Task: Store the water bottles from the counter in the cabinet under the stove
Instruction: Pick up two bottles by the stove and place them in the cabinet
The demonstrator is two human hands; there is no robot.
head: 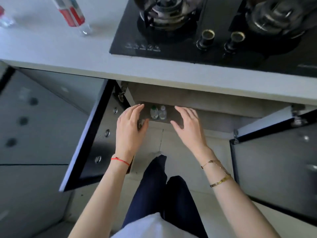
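Two small water bottles stand upright side by side on the cabinet floor under the stove: one with a green cap and one with a white cap. My left hand hovers just left of them, fingers apart and holding nothing. My right hand hovers just right of them, also empty with spread fingers. On the white counter a clear bottle with a red label stands at the top left. Part of another bottle shows at the far left edge.
The black gas stove with two burners and two knobs fills the counter's right side. The left cabinet door and the right cabinet door both stand open. My legs in dark trousers are over the light floor tiles below.
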